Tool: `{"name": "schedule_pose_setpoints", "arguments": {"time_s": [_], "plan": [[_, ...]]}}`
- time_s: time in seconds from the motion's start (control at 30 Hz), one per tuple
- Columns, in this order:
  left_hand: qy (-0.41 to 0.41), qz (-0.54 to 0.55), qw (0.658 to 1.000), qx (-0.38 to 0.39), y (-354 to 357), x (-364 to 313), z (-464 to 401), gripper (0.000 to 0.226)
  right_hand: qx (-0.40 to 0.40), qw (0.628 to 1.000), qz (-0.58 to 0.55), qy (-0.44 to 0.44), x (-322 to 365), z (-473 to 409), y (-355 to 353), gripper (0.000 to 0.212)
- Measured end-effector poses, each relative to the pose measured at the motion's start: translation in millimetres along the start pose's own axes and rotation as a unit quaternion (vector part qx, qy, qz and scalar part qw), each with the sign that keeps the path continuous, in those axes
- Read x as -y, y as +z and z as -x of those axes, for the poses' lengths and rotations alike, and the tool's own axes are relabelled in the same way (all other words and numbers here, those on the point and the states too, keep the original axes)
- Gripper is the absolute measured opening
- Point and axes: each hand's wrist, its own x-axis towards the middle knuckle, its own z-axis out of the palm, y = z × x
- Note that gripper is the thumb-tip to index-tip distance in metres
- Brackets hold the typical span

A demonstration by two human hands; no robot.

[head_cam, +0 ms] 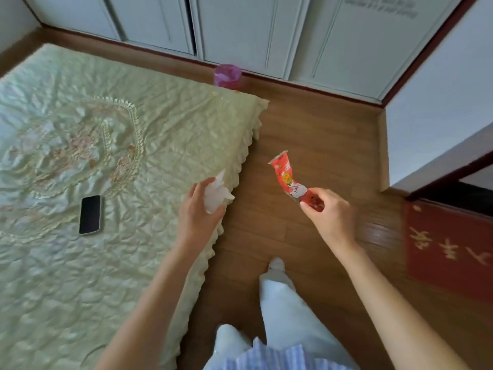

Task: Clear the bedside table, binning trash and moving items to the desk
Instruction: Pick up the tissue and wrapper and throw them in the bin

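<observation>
My left hand (196, 209) is closed around a crumpled white tissue (217, 193), held over the bed's right edge. My right hand (326, 210) pinches the lower end of a red snack wrapper (286, 176), which sticks up and to the left above the wooden floor. A small bin with a pink liner (227, 76) stands on the floor at the far end of the bed, against the wardrobe doors, well beyond both hands. The bedside table and the desk are out of view.
A bed with a pale green quilted cover (80, 156) fills the left side, with a black phone (90, 214) lying on it. White wardrobe doors (240, 28) line the back. A red mat (450, 252) lies at the right. My legs stand on the wooden floor (320, 129).
</observation>
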Motion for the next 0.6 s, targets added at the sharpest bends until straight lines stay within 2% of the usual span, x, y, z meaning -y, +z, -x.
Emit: {"name": "schedule_pose_setpoints", "arguments": {"time_s": [0.33, 0.6], "plan": [[0.031, -0.013, 0.999, -0.035, 67, -77, -126, 0.056, -0.016, 0.999, -0.038, -0.009, -70, -149, -18, 0.026], [0.037, -0.005, 0.999, -0.018, 118, -114, -217, 0.055, -0.016, 0.999, -0.042, 0.005, -114, -244, -25, 0.025]]}}
